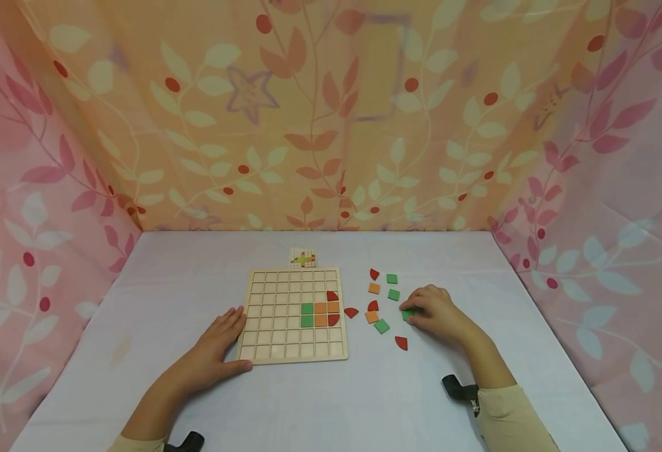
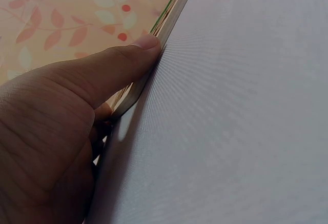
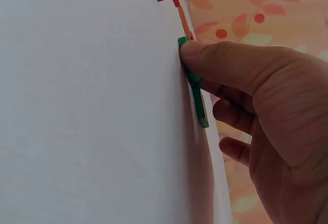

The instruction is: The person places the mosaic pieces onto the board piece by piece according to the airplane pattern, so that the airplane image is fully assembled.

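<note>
Beige sleeves [image 1: 514, 420] nearest; spread left hand [image 1: 213, 346] touches the board [image 1: 299, 361]; right of it, the right hand [image 1: 437, 314] pinches a green square [image 1: 407, 315], apparently picking up; placing would need lining up with a slot [image 1: 294, 309]

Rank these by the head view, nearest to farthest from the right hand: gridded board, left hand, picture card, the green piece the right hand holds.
1. Green piece: in the right hand.
2. Gridded board: left of that hand.
3. Picture card: beyond the board's far edge.
4. Left hand: at the board's left edge.
</note>
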### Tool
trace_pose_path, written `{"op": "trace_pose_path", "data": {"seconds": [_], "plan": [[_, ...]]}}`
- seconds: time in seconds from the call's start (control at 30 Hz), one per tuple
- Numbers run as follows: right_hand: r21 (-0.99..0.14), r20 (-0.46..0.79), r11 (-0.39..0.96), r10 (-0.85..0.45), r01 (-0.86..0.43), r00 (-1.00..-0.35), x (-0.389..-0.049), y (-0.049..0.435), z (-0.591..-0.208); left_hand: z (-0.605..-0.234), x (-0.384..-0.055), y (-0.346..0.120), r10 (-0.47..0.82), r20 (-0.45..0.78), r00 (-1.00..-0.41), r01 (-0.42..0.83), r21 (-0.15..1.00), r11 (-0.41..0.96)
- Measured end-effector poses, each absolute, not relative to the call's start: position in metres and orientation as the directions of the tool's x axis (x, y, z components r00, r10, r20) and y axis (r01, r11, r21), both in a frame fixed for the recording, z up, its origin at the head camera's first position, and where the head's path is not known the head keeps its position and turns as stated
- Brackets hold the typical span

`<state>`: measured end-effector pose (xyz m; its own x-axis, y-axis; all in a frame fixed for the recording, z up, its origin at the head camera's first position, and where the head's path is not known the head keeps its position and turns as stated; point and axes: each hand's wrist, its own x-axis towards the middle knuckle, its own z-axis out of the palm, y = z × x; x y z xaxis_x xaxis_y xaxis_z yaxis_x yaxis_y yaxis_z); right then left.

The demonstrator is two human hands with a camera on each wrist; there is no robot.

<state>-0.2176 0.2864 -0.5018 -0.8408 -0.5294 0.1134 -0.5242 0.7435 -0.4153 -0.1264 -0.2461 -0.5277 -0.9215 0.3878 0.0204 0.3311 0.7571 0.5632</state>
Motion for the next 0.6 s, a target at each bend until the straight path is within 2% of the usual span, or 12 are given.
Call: {"op": "trace_pose_path", "data": {"seconds": [0.27, 0.6], "plan": [[-0.490, 0.130, 0.745, -0.451, -0.453, -0.883, -0.216, 0.282, -0.497, -0.530, -0.127, -0.249, 0.397, 0.047, -0.917, 0.354, 0.555, 0.753], [-0.544, 0.168, 0.718, -0.414, -0.435, -0.895, -0.213, 0.264, -0.474, -0.529, -0.126, -0.247, 0.395, 0.066, -0.917, 0.360, 0.564, 0.743]]}}
